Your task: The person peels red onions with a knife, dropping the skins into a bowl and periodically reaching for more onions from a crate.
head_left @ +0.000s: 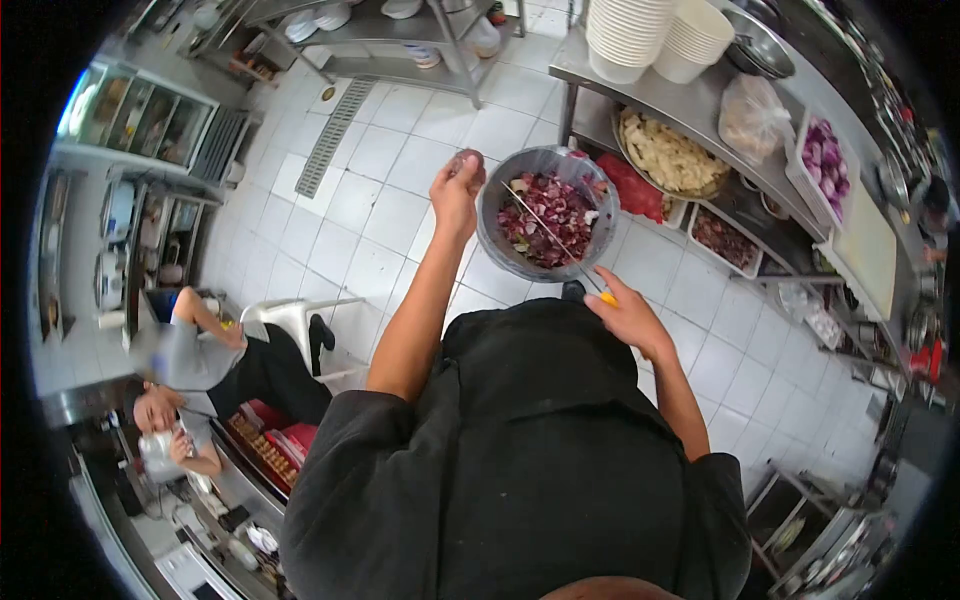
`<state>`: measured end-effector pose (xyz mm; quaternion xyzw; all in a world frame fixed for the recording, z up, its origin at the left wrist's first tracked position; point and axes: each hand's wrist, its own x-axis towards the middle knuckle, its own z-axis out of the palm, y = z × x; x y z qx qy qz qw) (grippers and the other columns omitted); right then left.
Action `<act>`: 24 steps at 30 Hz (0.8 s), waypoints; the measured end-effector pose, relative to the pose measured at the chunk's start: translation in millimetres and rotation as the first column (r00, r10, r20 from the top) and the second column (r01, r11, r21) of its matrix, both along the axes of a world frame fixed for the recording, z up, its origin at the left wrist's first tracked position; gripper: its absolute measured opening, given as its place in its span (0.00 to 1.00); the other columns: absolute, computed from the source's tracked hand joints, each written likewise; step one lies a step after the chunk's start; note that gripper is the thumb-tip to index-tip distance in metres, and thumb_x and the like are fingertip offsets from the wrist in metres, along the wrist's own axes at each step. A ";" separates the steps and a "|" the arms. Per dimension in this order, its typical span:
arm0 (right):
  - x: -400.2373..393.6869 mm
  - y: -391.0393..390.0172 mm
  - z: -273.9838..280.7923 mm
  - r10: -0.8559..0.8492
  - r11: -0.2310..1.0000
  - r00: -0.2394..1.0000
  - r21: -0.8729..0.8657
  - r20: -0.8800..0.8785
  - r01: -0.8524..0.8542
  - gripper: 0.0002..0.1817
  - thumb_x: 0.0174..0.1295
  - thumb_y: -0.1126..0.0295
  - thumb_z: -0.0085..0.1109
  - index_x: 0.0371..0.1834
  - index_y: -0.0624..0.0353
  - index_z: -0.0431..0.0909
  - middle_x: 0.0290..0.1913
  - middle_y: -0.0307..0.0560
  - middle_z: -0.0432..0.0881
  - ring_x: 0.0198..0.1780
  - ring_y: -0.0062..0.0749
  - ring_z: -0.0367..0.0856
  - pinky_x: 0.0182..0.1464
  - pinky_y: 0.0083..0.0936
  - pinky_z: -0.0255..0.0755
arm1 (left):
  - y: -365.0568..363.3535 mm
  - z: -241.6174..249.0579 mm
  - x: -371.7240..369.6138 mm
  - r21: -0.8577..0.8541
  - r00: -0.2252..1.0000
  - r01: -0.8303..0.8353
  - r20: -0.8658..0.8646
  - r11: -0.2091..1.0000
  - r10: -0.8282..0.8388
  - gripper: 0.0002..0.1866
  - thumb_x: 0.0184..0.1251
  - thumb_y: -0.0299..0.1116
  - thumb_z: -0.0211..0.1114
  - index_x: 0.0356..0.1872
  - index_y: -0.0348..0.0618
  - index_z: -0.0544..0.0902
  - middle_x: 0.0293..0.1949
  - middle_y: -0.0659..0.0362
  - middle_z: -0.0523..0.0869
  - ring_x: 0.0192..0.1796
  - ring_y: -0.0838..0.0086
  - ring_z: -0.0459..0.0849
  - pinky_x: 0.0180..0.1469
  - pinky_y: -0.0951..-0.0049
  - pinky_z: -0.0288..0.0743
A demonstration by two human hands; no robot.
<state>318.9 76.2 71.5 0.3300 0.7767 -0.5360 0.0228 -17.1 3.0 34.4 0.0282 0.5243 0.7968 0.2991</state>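
Left hand (457,190) clamped on bowl (547,212) rim, holding it level in air. Right hand (625,312) closed around knife (560,243), blade resting in meat (548,217), ready for stirring.

White bowls (628,35) stack at the counter's (600,75) left end, a plastic bag (752,115) and a tray of onions (826,160) farther along it. A pale chips tray (668,155) sits on the shelf beneath. A seated person (215,375) is at left.
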 end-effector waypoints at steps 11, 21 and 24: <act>-3.4 78.8 63.7 0.055 0.995 0.998 0.085 0.005 -0.055 0.32 0.71 0.48 0.47 0.73 0.52 0.63 0.31 0.60 0.83 0.39 0.58 0.84 0.46 0.40 0.73 | 24.3 64.8 40.6 0.034 0.992 0.125 -0.033 0.992 -0.124 0.33 0.60 0.16 0.66 0.68 0.31 0.65 0.51 0.49 0.82 0.49 0.68 0.83 0.48 0.71 0.78; -4.3 89.5 55.9 0.076 0.978 0.996 0.198 -0.036 -0.068 0.30 0.71 0.52 0.48 0.72 0.55 0.63 0.24 0.58 0.78 0.32 0.53 0.81 0.39 0.38 0.70 | 36.9 69.5 68.7 -0.120 0.973 0.155 -0.153 0.981 -0.172 0.14 0.65 0.22 0.61 0.51 0.27 0.79 0.49 0.50 0.84 0.53 0.68 0.82 0.58 0.68 0.75; -5.9 85.7 63.5 0.085 0.986 0.994 0.136 0.065 -0.093 0.32 0.71 0.49 0.47 0.73 0.52 0.63 0.32 0.63 0.82 0.38 0.60 0.82 0.45 0.44 0.72 | 35.6 59.1 62.6 -0.099 0.958 0.196 -0.193 0.976 -0.212 0.15 0.65 0.22 0.61 0.51 0.27 0.78 0.49 0.50 0.84 0.53 0.67 0.83 0.58 0.69 0.76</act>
